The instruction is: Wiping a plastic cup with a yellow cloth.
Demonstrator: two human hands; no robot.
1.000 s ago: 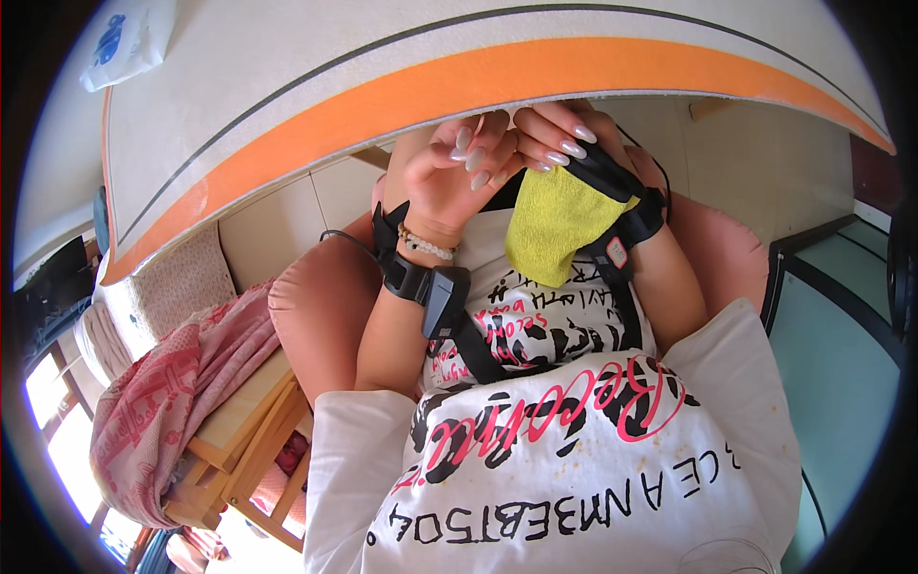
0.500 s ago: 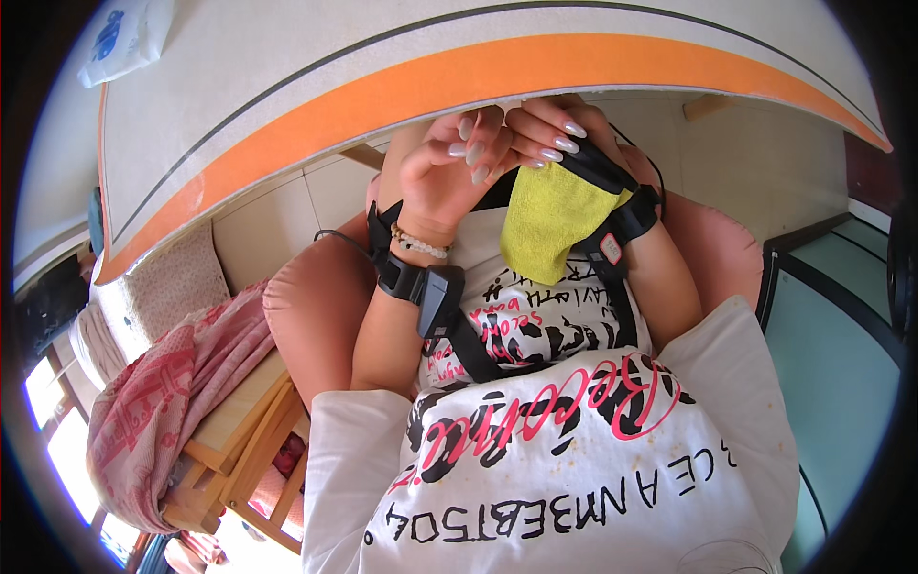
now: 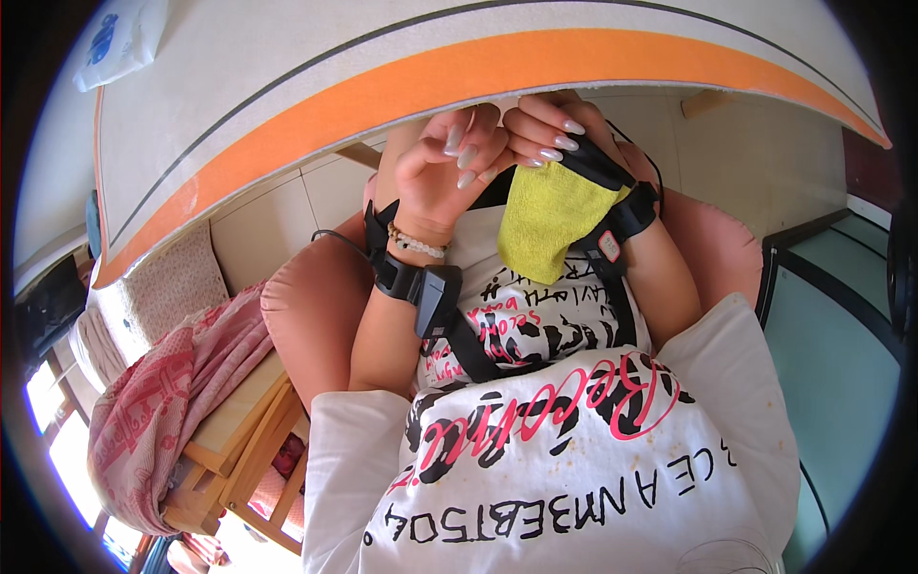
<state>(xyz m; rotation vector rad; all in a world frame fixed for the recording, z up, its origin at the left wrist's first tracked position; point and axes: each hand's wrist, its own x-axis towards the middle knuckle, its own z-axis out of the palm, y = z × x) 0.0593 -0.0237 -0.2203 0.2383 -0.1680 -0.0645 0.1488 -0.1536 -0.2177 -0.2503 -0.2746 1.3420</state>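
Just below the table's edge, my two hands are close together above my lap. My right hand [image 3: 550,127] is closed, its fingers curled over the top of a yellow-green cloth [image 3: 545,225] that hangs down in front of my shirt. A black strip [image 3: 601,165] lies along the cloth's upper right side, by my right wrist. My left hand [image 3: 445,163] is curled palm up beside it, with its fingertips near the right hand's fingers. Whatever the left fingers pinch, if anything, is hidden.
The table [image 3: 535,57] with an orange border stands over my lap, a plastic bag [image 3: 122,43] at its far left. Pink armchair arms [image 3: 316,316] flank me. Left is a wooden stool [image 3: 239,421] draped with a pink cloth [image 3: 153,421]; right, a glass-topped table [image 3: 841,335].
The fingers of my left hand have shifted slightly and curl a little differently. My right hand and the cloth have barely moved.
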